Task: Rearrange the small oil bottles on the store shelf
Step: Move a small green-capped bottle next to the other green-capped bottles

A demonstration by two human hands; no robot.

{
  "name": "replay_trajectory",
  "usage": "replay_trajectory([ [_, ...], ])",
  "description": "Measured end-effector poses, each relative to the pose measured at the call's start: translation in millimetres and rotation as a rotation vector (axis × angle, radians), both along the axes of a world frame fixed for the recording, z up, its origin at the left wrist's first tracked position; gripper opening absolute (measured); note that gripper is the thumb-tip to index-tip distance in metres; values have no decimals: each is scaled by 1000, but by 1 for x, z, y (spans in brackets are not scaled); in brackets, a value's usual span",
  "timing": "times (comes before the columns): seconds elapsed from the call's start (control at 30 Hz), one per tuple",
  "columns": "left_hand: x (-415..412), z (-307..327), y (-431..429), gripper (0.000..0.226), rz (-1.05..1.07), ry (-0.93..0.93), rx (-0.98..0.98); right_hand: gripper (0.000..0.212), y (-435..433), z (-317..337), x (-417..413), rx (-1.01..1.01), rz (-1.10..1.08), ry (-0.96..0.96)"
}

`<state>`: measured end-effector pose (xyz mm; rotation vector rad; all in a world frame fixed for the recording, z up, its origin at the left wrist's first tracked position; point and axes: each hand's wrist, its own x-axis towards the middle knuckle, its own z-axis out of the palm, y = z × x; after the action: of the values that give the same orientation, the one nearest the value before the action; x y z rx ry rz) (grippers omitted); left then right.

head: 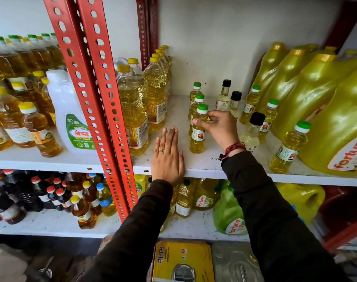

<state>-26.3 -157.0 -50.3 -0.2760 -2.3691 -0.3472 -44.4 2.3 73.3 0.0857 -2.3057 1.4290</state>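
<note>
Small green-capped oil bottles stand on the white shelf [204, 165]. My right hand [218, 127] grips the shoulder of the front bottle [198, 137] in a row of three; two more [196, 92] stand behind it. My left hand [167, 155] lies flat and open on the shelf's front edge, left of that row. Three small black-capped bottles [224, 94] stand right of my right hand, the nearest [253, 129] partly behind my wrist. More green-capped bottles [250, 104] stand further right, one [289, 147] near the front edge.
Tall yellow-capped oil bottles [133, 110] stand left of my left hand beside a red slotted upright [104, 98]. Large yellow oil jugs [326, 110] fill the shelf's right side. A lower shelf [51, 222] holds darker bottles and pouches.
</note>
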Motion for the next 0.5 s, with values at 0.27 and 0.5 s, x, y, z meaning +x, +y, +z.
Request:
replay_trajectory([
  [0.27,0,-2,0,68,0,9,1,43,-3,-2,28,11,-35,-21],
  [0.5,0,-2,0,67,6,11,-3,45,-5,-4,51,25,-46,-14],
])
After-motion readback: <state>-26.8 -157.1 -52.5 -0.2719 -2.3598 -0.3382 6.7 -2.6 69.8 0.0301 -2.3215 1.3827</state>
